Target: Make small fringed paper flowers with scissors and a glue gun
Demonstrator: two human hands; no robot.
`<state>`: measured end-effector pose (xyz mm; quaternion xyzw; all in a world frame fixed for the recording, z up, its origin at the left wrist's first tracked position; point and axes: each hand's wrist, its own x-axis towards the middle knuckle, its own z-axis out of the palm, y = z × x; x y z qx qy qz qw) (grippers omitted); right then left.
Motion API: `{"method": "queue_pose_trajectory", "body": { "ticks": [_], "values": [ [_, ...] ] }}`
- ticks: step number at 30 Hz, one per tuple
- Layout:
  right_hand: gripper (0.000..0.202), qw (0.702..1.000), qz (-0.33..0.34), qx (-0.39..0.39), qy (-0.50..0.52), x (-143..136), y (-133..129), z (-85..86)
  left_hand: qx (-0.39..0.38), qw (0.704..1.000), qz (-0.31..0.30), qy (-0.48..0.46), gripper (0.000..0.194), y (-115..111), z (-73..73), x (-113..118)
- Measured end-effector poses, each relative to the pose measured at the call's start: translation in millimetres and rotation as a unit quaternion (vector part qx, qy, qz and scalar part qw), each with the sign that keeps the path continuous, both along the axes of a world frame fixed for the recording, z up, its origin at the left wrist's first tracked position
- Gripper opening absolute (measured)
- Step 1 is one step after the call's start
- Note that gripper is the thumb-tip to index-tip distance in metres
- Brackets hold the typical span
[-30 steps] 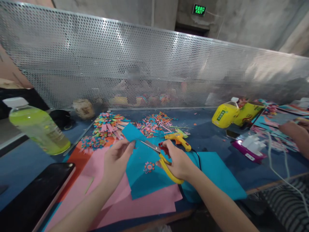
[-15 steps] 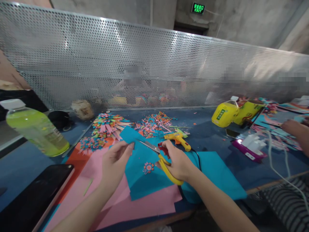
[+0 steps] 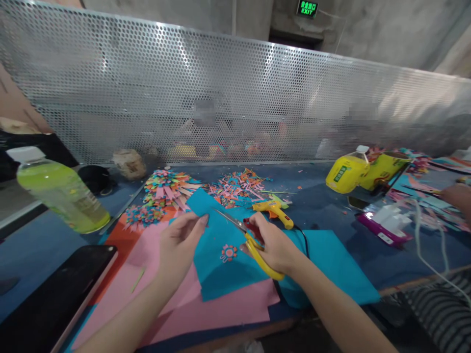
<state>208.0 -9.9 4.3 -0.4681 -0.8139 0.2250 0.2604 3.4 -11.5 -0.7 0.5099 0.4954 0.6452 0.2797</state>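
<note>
My left hand [image 3: 180, 245] pinches a small blue strip [image 3: 200, 201] between thumb and fingers. My right hand [image 3: 274, 242] is closed round the yellow handles of a pair of scissors [image 3: 263, 260]. The blades point left, their tips close to the strip; whether they touch it I cannot tell. Below lies a larger blue sheet [image 3: 213, 282], with a small flower-shaped piece [image 3: 228, 253] in orange, pink and blue on it. Pink sheets [image 3: 217, 316] are spread underneath, bearing a thin green strip [image 3: 138, 279].
A yellow glue gun [image 3: 276, 212] with a black cord lies behind my right hand. Cut scraps [image 3: 239, 186] and fringed bundles [image 3: 167, 189] are heaped at the back. Left are a drink bottle [image 3: 62, 196] and a phone [image 3: 59, 294]. A co-worker's hand [image 3: 458, 198] is at far right.
The view has shifted slightly, so everything sits a little farther right. My hands keep the same holds, and the scissor tips stay close to the blue strip.
</note>
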Motion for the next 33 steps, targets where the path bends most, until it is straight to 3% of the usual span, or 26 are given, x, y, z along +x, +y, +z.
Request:
{"method": "queue_pose_trajectory", "body": {
  "ticks": [8,18,33],
  "values": [
    [0.03,1.0,0.006,-0.019,0.024,0,0,-1.2,-0.011,1.0,0.01,0.02,0.015,-4,10.1,4],
    [0.031,1.0,-0.008,-0.007,0.011,0,1,0.3,-0.029,0.999,0.0,0.022,0.017,1,4.3,1],
    [0.027,1.0,-0.01,-0.003,-0.006,-2,0,1.7,-0.041,0.998,-0.038,0.02,0.018,-5,12.4,7]
  ]
}}
